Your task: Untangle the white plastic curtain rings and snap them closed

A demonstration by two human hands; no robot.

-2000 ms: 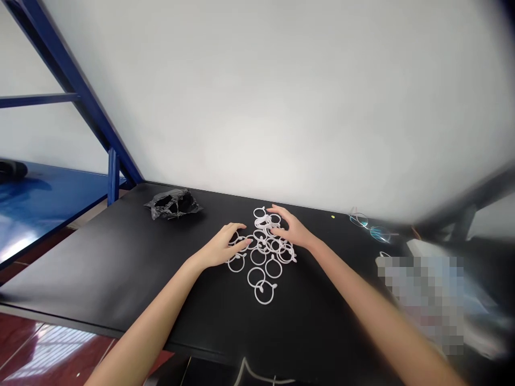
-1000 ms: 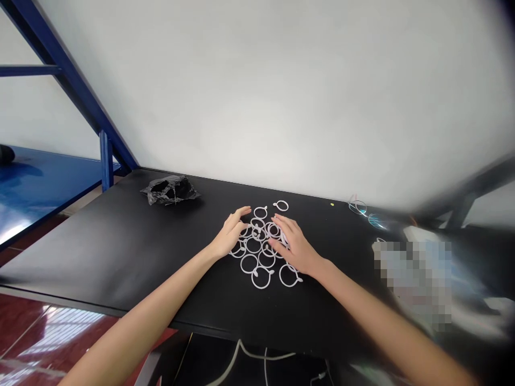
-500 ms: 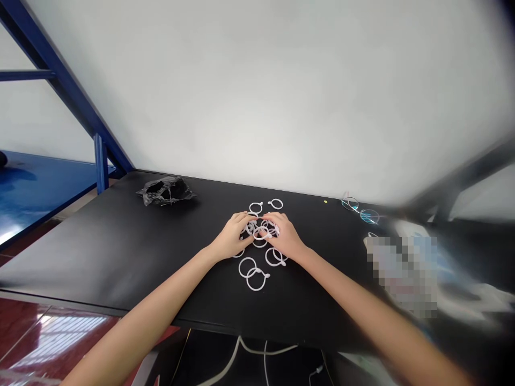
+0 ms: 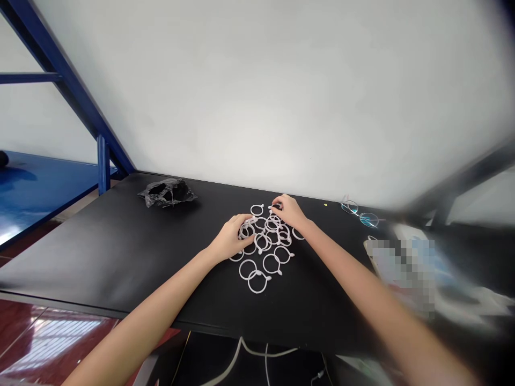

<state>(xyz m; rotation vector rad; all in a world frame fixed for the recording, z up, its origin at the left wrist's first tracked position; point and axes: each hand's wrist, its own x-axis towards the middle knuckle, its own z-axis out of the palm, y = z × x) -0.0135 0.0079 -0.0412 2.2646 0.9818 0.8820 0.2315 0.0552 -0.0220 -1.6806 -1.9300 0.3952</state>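
Loose white plastic curtain rings [image 4: 271, 264], each with a small eyelet, lie in an overlapping heap on the black tabletop [image 4: 169, 257]. At the heap's left side is my left hand [image 4: 232, 237], its fingers and thumb curved apart around a few rings and touching them. I cannot make out a firm grip there. Towards the back of the heap, my right hand [image 4: 290, 211] has thumb and index finger closed at a single curtain ring [image 4: 276, 206], partly covered by the fingers. Another ring [image 4: 298, 233] lies partly beneath my right wrist.
A crumpled black plastic bag [image 4: 168, 193] sits at the back left. Eyeglasses [image 4: 369, 219] and a tiny yellow piece [image 4: 325, 204] lie at the back right, near a blurred plastic package [image 4: 378, 262]. A white wall [image 4: 257, 107] rises behind; cables [image 4: 233, 362] hang below the front edge.
My right hand has moved up and away from my left, from the heap's middle to a ring at its back. The rings between the hands now lie more spread out. My left hand stays nearly in place.
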